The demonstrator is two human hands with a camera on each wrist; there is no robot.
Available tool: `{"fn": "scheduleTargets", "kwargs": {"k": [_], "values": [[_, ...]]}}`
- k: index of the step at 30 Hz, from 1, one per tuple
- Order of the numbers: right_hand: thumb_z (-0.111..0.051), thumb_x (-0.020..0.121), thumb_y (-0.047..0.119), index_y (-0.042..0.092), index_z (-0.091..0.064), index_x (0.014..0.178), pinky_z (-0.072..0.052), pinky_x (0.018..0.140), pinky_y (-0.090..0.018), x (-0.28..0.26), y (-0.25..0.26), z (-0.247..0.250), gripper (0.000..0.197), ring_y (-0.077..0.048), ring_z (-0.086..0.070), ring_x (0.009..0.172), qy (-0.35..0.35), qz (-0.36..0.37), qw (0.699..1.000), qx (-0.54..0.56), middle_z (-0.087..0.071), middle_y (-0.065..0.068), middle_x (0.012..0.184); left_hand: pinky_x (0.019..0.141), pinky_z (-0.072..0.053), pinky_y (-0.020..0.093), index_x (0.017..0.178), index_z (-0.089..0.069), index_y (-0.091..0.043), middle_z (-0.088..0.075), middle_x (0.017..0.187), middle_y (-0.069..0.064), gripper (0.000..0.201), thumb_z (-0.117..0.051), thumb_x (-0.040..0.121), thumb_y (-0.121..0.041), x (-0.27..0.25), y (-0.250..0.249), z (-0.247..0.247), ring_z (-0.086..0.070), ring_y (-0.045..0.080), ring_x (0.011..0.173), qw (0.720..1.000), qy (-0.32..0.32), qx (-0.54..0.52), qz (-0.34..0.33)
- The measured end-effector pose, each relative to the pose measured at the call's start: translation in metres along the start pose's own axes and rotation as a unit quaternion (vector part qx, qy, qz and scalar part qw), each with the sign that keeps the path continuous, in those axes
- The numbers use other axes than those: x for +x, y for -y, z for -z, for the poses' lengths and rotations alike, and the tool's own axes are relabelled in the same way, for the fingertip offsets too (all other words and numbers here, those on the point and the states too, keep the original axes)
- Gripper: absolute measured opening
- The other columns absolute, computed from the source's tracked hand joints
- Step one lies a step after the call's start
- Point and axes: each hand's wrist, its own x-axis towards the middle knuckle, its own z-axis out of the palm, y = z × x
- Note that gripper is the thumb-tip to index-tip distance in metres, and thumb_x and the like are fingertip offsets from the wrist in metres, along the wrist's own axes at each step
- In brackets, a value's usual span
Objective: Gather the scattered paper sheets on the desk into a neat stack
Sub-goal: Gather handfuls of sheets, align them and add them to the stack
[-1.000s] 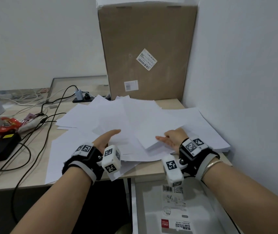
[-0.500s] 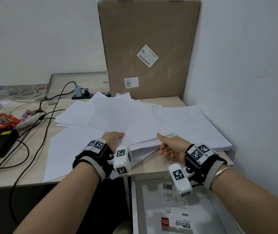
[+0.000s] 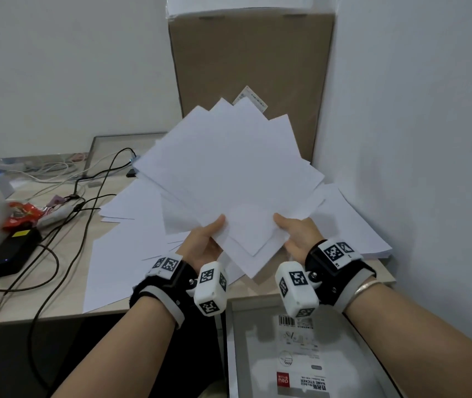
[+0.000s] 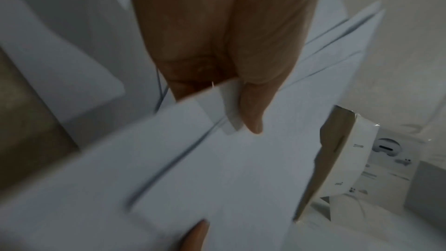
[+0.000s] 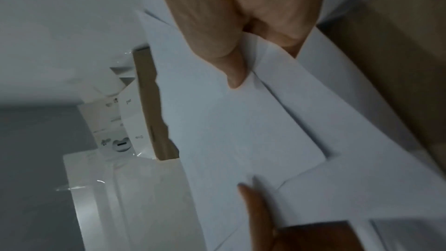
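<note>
A fanned bundle of white paper sheets (image 3: 229, 173) is lifted off the desk, tilted up toward me. My left hand (image 3: 204, 242) pinches its lower left edge, thumb on top. At the lower right edge my right hand (image 3: 295, 234) pinches the same bundle. In the left wrist view the left thumb lies on the sheets (image 4: 217, 159); the right wrist view shows the right thumb pressing on the sheets (image 5: 241, 121). More loose sheets (image 3: 120, 254) stay spread on the desk (image 3: 42, 308), left and right of the bundle.
A tall cardboard box (image 3: 252, 67) stands against the back wall, and the right wall is close by. Black cables (image 3: 65, 225), a black power brick (image 3: 11, 252) and a red wrapper (image 3: 21, 214) lie on the desk's left. A white box (image 3: 301, 354) sits below the desk edge.
Both hands went from sliding sheets together on the desk to pinching a bundle and raising it off the surface, fanned and tilted up.
</note>
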Motion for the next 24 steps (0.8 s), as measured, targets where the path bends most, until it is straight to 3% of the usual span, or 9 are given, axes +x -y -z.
{"fn": "scheduleTargets", "kwargs": {"k": [3, 7, 9, 11, 13, 15, 18, 21, 24], "values": [[-0.059, 0.091, 0.004, 0.000, -0.059, 0.116, -0.050, 0.089, -0.054, 0.006, 0.011, 0.022, 0.026, -0.035, -0.062, 0.102, -0.059, 0.019, 0.995, -0.072, -0.066, -0.018, 0.115, 0.083, -0.058, 0.032, 0.101, -0.062, -0.008, -0.065, 0.104, 0.008, 0.016, -0.058, 0.092, -0.021, 0.008, -0.010, 0.018, -0.066, 0.020, 0.088, 0.999, -0.027, -0.022, -0.039], [-0.066, 0.086, 0.008, -0.002, -0.060, 0.117, -0.047, 0.096, -0.057, 0.014, 0.026, 0.052, 0.033, -0.038, -0.064, 0.103, -0.085, 0.046, 0.989, -0.111, -0.066, -0.021, 0.116, 0.079, -0.050, 0.034, 0.131, -0.053, -0.011, -0.055, 0.133, 0.003, 0.039, -0.056, 0.094, -0.025, 0.019, -0.039, 0.058, -0.061, 0.019, 0.104, 0.993, -0.074, -0.075, -0.054], [-0.075, 0.080, 0.019, 0.004, -0.064, 0.106, -0.049, 0.095, -0.054, 0.015, 0.033, 0.058, 0.032, -0.035, -0.066, 0.100, -0.071, 0.070, 0.984, -0.145, -0.068, -0.019, 0.113, 0.087, -0.049, 0.036, 0.136, -0.047, -0.016, -0.049, 0.140, 0.003, 0.045, -0.060, 0.093, -0.023, 0.023, -0.055, 0.068, -0.057, 0.021, 0.112, 0.992, -0.088, -0.029, -0.083], [-0.086, 0.061, 0.039, 0.013, -0.066, 0.102, -0.050, 0.094, -0.048, 0.016, 0.039, 0.059, 0.053, -0.030, -0.067, 0.100, -0.044, 0.095, 0.979, -0.177, -0.070, -0.013, 0.111, 0.103, -0.040, 0.041, 0.148, -0.029, -0.022, -0.039, 0.149, 0.001, 0.067, -0.063, 0.091, -0.026, 0.027, -0.067, 0.068, -0.042, 0.023, 0.132, 0.983, -0.111, 0.084, -0.118], [-0.079, 0.074, 0.026, 0.012, -0.063, 0.112, -0.049, 0.095, -0.044, 0.012, 0.045, 0.054, 0.044, -0.027, -0.065, 0.102, -0.006, 0.109, 0.979, -0.174, -0.067, -0.013, 0.117, 0.114, -0.025, 0.045, 0.152, -0.019, -0.025, -0.029, 0.155, -0.002, 0.081, -0.067, 0.087, -0.033, 0.029, -0.078, 0.064, -0.027, 0.021, 0.142, 0.962, -0.118, 0.200, -0.146], [-0.062, 0.088, 0.005, 0.010, -0.059, 0.119, -0.048, 0.097, -0.043, 0.013, 0.050, 0.051, 0.031, -0.028, -0.063, 0.106, 0.023, 0.122, 0.976, -0.179, -0.063, -0.015, 0.122, 0.113, -0.023, 0.045, 0.150, -0.026, -0.022, -0.035, 0.151, -0.003, 0.077, -0.068, 0.087, -0.034, 0.032, -0.087, 0.060, -0.033, 0.018, 0.139, 0.946, -0.112, 0.258, -0.161], [-0.068, 0.085, 0.012, 0.017, -0.062, 0.110, -0.049, 0.095, -0.041, 0.015, 0.057, 0.045, 0.027, -0.029, -0.062, 0.111, 0.052, 0.152, 0.969, -0.188, -0.064, -0.015, 0.123, 0.091, -0.048, 0.037, 0.125, -0.058, -0.012, -0.063, 0.125, 0.008, 0.039, -0.067, 0.088, -0.020, 0.036, -0.098, 0.052, -0.060, 0.026, 0.114, 0.935, -0.093, 0.280, -0.198], [-0.087, 0.047, 0.054, 0.020, -0.064, 0.111, -0.049, 0.094, -0.041, 0.019, 0.069, 0.039, 0.076, -0.024, -0.064, 0.109, 0.068, 0.185, 0.959, -0.202, -0.067, -0.009, 0.119, 0.091, -0.052, 0.043, 0.110, -0.067, -0.004, -0.069, 0.110, 0.015, 0.027, -0.069, 0.085, -0.012, 0.040, -0.108, 0.049, -0.065, 0.034, 0.105, 0.924, -0.125, 0.248, -0.261], [-0.091, 0.036, 0.052, 0.016, -0.065, 0.110, -0.054, 0.087, -0.038, 0.022, 0.079, 0.034, 0.086, -0.023, -0.067, 0.104, 0.105, 0.189, 0.962, -0.166, -0.069, -0.009, 0.115, 0.092, -0.051, 0.044, 0.112, -0.066, 0.000, -0.069, 0.111, 0.016, 0.028, -0.068, 0.085, -0.008, 0.037, -0.113, 0.050, -0.065, 0.033, 0.102, 0.933, -0.096, 0.224, -0.264]]}}
